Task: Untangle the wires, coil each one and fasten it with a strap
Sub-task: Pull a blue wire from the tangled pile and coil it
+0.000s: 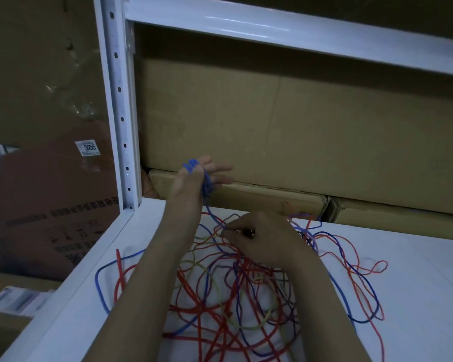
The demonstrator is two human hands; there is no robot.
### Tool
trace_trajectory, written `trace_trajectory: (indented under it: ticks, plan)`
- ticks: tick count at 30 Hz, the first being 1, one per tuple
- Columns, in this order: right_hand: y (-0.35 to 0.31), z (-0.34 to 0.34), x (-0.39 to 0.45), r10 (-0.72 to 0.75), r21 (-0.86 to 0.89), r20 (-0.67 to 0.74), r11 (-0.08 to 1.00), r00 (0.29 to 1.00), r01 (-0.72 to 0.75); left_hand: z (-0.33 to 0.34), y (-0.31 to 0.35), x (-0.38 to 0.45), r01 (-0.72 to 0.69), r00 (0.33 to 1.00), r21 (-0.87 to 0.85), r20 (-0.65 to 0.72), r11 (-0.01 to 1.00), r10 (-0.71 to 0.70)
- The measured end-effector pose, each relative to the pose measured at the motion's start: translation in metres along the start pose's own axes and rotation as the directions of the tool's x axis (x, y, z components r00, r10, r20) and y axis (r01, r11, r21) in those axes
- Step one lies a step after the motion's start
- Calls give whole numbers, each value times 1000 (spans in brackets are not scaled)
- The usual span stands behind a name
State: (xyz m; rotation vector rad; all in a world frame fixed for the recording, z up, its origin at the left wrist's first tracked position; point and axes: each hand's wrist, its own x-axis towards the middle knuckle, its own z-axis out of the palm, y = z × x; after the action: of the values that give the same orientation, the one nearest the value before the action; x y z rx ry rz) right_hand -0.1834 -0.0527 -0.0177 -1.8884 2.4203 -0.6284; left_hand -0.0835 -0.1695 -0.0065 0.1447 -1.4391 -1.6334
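A loose tangle of red, blue, yellow-green and purple wires [236,291] sprawls over the white shelf surface [416,278]. My left hand [194,178] is raised above the shelf with a blue wire [207,185] wound in several turns around its palm and fingers. The fingers stick out fairly straight. One blue strand runs down from that coil to the pile. My right hand [254,237] hovers low over the top of the tangle, its fingertips pinching a strand at its left side.
A white perforated shelf post [120,105] stands at the left, and a white beam [285,27] runs overhead. Brown cardboard boxes [285,121] fill the back of the shelf. More boxes, one labelled 3055 [88,147], lie beyond the left edge.
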Motion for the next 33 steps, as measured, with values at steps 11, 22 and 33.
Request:
trace_trajectory:
  ticks: [11,22,33]
  plan:
    - [11,-21,-11,19,363,-246,929,969,73,3,-7,-20,-5,905,678,316,735,-285]
    - [36,-26,-12,159,414,-255,909,954,-41,11,2,-16,271,915,399,176,876,-363]
    - [59,-25,-20,345,330,-210,906,915,-265,-3,9,-5,199,978,-410,30,890,-205]
